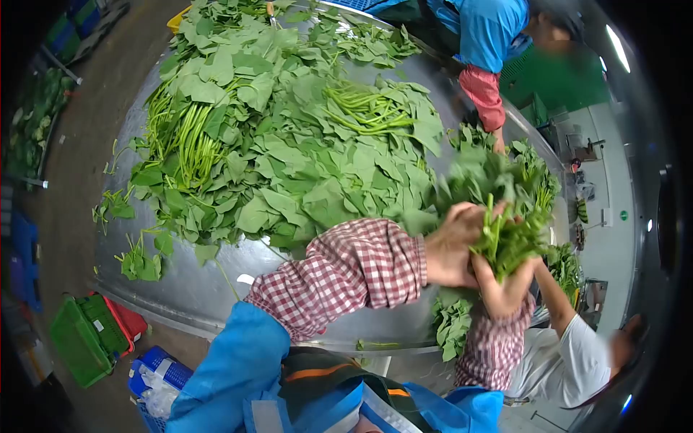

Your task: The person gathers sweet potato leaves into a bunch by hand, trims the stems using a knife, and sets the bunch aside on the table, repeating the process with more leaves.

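Note:
A bunch of leafy greens [516, 242], its stems and leaf tips bent together, is held over the right side of the metal table. My left hand [458, 245], in a red checked sleeve, closes around the bunch from the left. From below, my right hand [499, 285] grips the same bunch, thumb and fingers around the stems. Some fingers are hidden by leaves, and motion blurs the leaves behind. A large pile of broad-leaved greens [303, 169] with bundled stems lies left of both hands.
The metal table [216, 285] has a raised edge. Across it, a co-worker in blue [491, 32] reaches into greens; another person in a white shirt [570, 361] stands at right. Green crates [83, 339] and a blue basket [162, 375] sit on the floor at left.

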### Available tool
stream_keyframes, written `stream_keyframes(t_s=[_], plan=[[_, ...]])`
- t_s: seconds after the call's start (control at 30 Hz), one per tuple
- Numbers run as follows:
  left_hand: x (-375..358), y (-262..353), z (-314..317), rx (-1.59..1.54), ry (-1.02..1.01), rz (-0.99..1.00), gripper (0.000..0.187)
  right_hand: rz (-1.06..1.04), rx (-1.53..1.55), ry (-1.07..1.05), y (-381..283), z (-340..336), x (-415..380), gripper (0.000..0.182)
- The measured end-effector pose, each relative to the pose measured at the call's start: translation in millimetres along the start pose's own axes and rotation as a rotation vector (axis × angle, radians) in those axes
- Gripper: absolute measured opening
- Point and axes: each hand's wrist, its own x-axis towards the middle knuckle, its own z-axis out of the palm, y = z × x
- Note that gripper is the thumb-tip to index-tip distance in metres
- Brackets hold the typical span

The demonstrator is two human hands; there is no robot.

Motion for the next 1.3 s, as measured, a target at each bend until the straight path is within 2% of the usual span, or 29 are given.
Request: stream_keyframes(t_s=[0.03,0.07,0.13,0.17,0.2,0.23,0.27,0.37,0.4,0.43,0.5,0.57,0.6,0.63,0.67,0.7,0.73,0.77,0.8,0.9,0.93,0.97,1.07,1.1,1.13,1.2,1.23,1.3], plan=[[-2,12,3,-0.067,-0.005,0.036,0.110,0.015,0.067,0.049,-15,-7,-15,0.072],[-3,26,-2,-0.131,-0.085,0.004,0.111,0.036,0.135,0.106,-28,-11,-28,0.071],[-25,37,17,-0.701,-0.052,-0.035,0.104,0.076,0.319,0.155,-48,-3,-46,0.081],[-38,38,20,-0.883,-0.080,-0.049,0.093,0.101,0.416,0.179,-58,6,-51,0.084],[-45,40,14,-0.925,-0.141,-0.064,0.082,0.144,0.335,0.117,-56,7,-63,0.088],[-54,41,6,-0.939,-0.187,-0.086,0.071,0.289,0.528,0.109,-65,18,-66,0.087],[-63,43,-7,-0.913,-0.222,-0.111,0.060,0.327,0.607,0.066,-69,27,-67,0.088],[-109,44,-48,-0.680,-0.344,-0.295,0.061,0.377,1.000,-0.045,-97,59,-78,0.090],[-121,50,-66,-0.749,-0.271,-0.392,0.059,0.206,0.731,-0.152,-87,70,-87,0.090],[-133,57,-84,-0.820,-0.188,-0.484,0.058,0.117,0.625,-0.249,-98,73,-85,0.087],[-146,84,-144,-0.526,-0.359,-0.527,0.051,0.067,0.662,-0.452,-100,67,-78,0.076],[-137,137,-214,-0.231,-0.555,-0.607,0.050,0.129,0.977,-0.254,-87,55,-66,0.048],[-151,148,-246,-0.278,-0.536,-0.670,0.051,0.376,1.109,-0.182,-91,58,-72,0.037],[-166,159,-275,-0.324,-0.514,-0.729,0.053,0.193,0.580,-0.368,-47,83,-79,0.028],[-181,172,-298,-0.394,-0.452,-0.906,0.057,0.289,0.389,-0.546,-18,130,-106,0.030],[-190,181,-313,-0.467,-0.391,-1.071,0.061,0.146,0.299,-0.674,-8,170,-140,0.036],[-198,187,-314,-0.472,-0.330,-1.079,0.063,-0.011,0.203,-0.792,-11,198,-166,0.043],[-213,195,-311,-0.479,-0.262,-1.090,0.065,-0.133,0.042,-0.747,-29,215,-177,0.054],[-230,201,-309,-0.486,-0.192,-1.109,0.067,-0.046,-0.034,-0.766,-41,234,-182,0.053],[-267,195,-302,-0.781,-0.055,-1.415,0.077,0.076,-0.027,-0.829,-46,268,-183,0.051],[-282,187,-301,-0.825,-0.008,-1.395,0.077,-0.006,0.092,-0.764,-43,266,-183,0.048],[-293,178,-299,-0.875,0.039,-1.366,0.077,0.113,0.201,-0.747,-47,258,-182,0.046],[-307,163,-294,-0.986,0.149,-1.196,0.074,-0.029,0.331,-0.519,-55,229,-164,0.050],[-306,162,-292,-1.005,0.190,-1.284,0.074,-0.072,0.388,-0.443,-61,219,-160,0.052],[-301,162,-291,-1.020,0.222,-1.372,0.074,-0.055,0.432,-0.490,-78,212,-150,0.046],[-311,153,-288,-1.089,0.272,-1.346,0.072,-0.031,0.518,-0.574,-125,210,-123,0.035],[-316,148,-287,-1.123,0.296,-1.333,0.071,-0.182,0.525,-0.569,-136,217,-115,0.031],[-356,131,-284,-1.432,0.321,-1.062,0.071,-0.356,0.527,-0.571,-151,235,-105,0.027]])
